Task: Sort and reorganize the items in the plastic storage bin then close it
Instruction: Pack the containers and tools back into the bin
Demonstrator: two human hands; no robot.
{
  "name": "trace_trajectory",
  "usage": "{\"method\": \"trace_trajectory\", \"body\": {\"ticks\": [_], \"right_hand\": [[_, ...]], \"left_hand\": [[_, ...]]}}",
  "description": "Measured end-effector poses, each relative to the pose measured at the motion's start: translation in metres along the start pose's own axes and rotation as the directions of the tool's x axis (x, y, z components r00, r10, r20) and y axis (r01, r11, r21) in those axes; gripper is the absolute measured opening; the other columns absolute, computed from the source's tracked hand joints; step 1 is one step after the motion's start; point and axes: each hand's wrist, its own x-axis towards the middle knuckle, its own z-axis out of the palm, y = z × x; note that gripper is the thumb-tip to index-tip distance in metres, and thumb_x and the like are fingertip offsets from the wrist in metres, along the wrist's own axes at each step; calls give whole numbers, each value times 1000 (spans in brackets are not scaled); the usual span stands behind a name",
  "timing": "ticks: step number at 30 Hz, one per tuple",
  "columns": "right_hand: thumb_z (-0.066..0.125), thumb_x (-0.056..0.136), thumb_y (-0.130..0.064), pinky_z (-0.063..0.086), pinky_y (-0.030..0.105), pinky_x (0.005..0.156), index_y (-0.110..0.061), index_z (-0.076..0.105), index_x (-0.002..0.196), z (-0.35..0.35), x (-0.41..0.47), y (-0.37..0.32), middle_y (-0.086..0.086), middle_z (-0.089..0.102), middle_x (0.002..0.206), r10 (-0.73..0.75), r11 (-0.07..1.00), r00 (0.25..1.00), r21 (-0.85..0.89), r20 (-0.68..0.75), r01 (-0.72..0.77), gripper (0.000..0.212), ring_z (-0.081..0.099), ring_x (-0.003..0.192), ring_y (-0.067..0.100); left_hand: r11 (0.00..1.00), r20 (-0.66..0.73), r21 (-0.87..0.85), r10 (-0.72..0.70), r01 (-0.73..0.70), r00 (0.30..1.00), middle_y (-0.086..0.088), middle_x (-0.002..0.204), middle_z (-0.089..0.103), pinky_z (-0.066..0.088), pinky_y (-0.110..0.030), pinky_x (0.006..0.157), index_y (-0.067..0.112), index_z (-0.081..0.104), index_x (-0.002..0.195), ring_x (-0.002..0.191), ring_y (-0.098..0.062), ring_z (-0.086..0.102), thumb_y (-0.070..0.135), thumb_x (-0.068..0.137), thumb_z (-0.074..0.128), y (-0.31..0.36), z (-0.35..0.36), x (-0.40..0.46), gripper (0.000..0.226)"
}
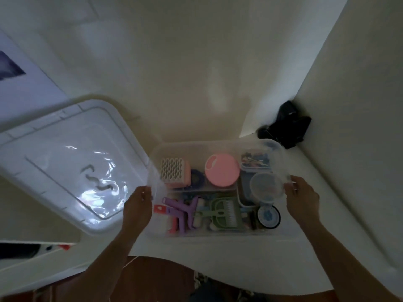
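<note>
A clear plastic storage bin (174, 147) sits open on a white surface below me. Inside lie a round pink lid (222, 169), a pink box with a white wavy grille (173, 172), a small clear box of colourful bits (255, 160), a round clear tub (266, 185), purple squeegees (188, 212), a green dustpan with brush (222, 212) and a blue dial (268, 215). My left hand (139, 200) grips the bin's left rim. My right hand (302, 195) grips the right rim. The bin's white lid (65, 158) lies to the left, off the bin.
A black crumpled object (287, 125) sits at the back right corner against the wall. Walls close in behind and on the right. At the lower left is a white edge with a red and black item (50, 247).
</note>
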Motion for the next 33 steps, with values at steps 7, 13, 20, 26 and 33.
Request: {"method": "trace_trajectory", "body": {"ticks": [7,13,20,26,33], "right_hand": [[54,98,-22,48,36,91,-10,63,126,-8,-29,24,14,71,112,17,999,996,42,-88,-13,32,67,102,31],[56,96,-29,48,38,86,-15,66,122,-28,-52,52,13,73,102,125,992,984,52,-129,-119,30,68,91,29],[57,96,-22,50,39,84,-13,64,122,-31,-49,63,13,73,102,114,993,982,33,-153,-110,28,68,90,30],[53,99,-22,51,37,89,-11,62,128,-25,-32,57,13,71,111,103,993,982,82,-161,-91,33,67,100,29],[45,99,-42,44,45,101,-20,37,148,-31,-8,40,10,58,136,6,994,994,-104,-106,-17,54,56,121,32]], "left_hand": [[995,13,20,100,-100,995,-9,98,67,48,-39,82,10,70,107,92,-27,63,13,101,44,1,4,-14,27],[981,29,8,194,-195,980,-3,88,62,45,-40,76,13,68,99,85,-26,61,4,99,49,5,16,-37,21],[986,11,-31,167,-166,986,-3,87,60,41,-38,74,12,62,93,83,-25,57,9,102,47,19,27,-40,18],[974,7,-3,224,-224,974,-6,93,61,44,-37,75,5,66,100,86,-25,58,8,102,44,27,32,-20,23],[899,60,249,356,-359,933,-18,94,58,56,-44,57,0,62,101,81,-38,61,3,98,40,47,30,-4,22]]}}
